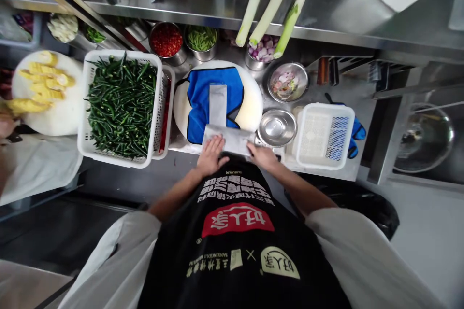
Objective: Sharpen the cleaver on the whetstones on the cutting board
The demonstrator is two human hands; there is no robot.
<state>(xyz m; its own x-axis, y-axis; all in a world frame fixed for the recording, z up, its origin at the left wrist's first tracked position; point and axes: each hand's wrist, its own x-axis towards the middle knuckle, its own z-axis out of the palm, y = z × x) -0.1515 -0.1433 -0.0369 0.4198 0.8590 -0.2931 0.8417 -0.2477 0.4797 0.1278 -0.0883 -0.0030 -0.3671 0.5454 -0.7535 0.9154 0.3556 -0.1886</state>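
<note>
A wide grey cleaver blade (pixel 234 140) lies across the near end of a pale rectangular sharpening stone (pixel 218 106). Under the stone is a blue cloth with black edging (pixel 199 94), spread on a round white cutting board (pixel 252 96). My left hand (pixel 212 157) rests on the left part of the blade, fingers flat on the metal and thumb apart. At the blade's right end, my right hand (pixel 264 155) is closed round the cleaver, its handle mostly hidden.
Left of the board stands a white basket of green chillies (pixel 121 106). To the right are a metal bowl (pixel 277 128) and a white basket (pixel 302 154). Leeks (pixel 275 0) jut over the shelf edge. Another person's hand (pixel 6 123) shows at the far left.
</note>
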